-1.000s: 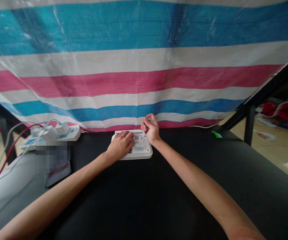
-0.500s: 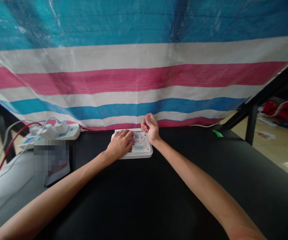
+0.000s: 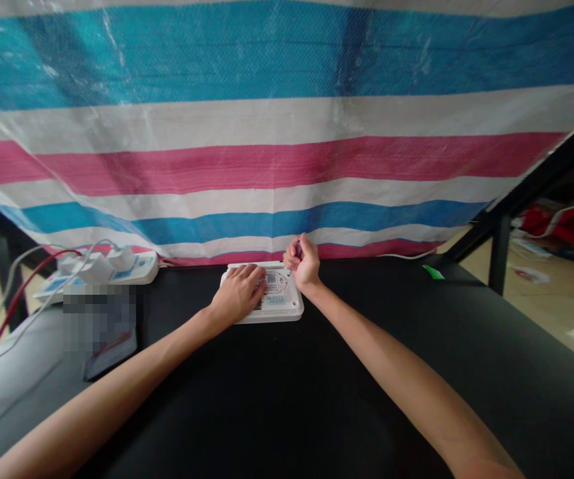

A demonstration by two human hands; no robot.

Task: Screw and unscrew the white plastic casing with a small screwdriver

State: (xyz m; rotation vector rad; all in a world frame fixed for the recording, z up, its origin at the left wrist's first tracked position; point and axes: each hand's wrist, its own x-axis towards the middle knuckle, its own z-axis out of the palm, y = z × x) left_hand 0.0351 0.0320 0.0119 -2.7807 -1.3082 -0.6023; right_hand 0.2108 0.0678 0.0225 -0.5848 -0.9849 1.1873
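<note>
A white router (image 3: 280, 311) lies underside up on the black table, showing printed labels, vent slots and a screw hole near its front right corner. My left hand (image 3: 238, 291) rests palm down over the router's left half, fingers laid across it and thumb apart. My right hand (image 3: 305, 266) is closed in a fist above the router's back right corner. It grips a screwdriver (image 3: 298, 249) whose dark handle shows between the fingers. The thin shaft points down at that corner; its tip is too small to make out.
A white power strip (image 3: 144, 268) with plugs and cables stands at the back left. A dark flat device (image 3: 112, 352), partly blurred out, lies before it. Toward the back right is a small green packet (image 3: 433, 272). A striped plastic sheet (image 3: 267, 166) hangs behind the table (image 3: 277, 399).
The view has tilted up slightly. My right fist has turned, so the thumb and the dark handle show more. My left hand keeps its place on the router.
</note>
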